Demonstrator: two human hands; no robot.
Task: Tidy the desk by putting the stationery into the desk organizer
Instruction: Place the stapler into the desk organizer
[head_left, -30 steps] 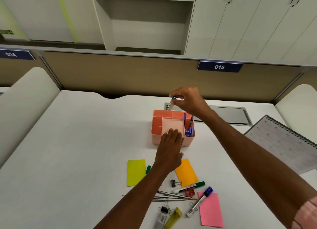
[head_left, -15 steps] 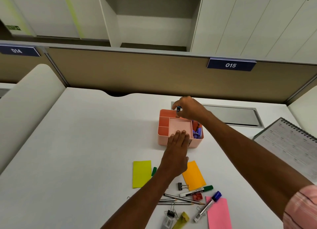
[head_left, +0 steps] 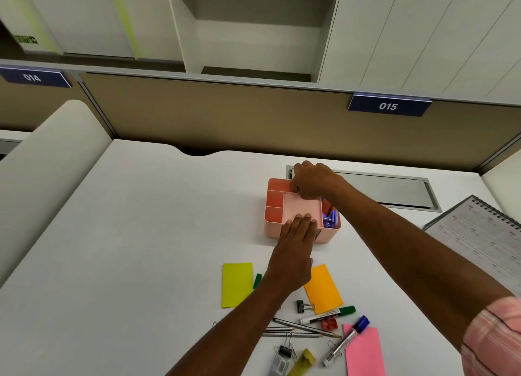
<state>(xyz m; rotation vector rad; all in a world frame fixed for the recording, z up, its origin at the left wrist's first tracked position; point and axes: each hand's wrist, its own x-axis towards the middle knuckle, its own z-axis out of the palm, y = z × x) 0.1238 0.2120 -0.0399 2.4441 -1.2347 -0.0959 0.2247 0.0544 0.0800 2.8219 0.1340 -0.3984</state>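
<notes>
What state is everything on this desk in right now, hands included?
left hand: flat, straight fingers resting on the desk organizer front rim.
right hand: curled, pinching a pen over the back compartment.
pen: mostly hidden, only its dark end shows.
desk organizer: upright, blue pens in its right compartment.
green marker: capped, lying on the desk.
blue marker: capped, lying partly on the pink note.
binder clip: loose on the desk.

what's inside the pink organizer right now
Blue and purple pens sit in the right compartment of the desk organizer; the big middle one shows only its floor. The right hand covers the back compartment, and the left hand hides some front rim.
</notes>
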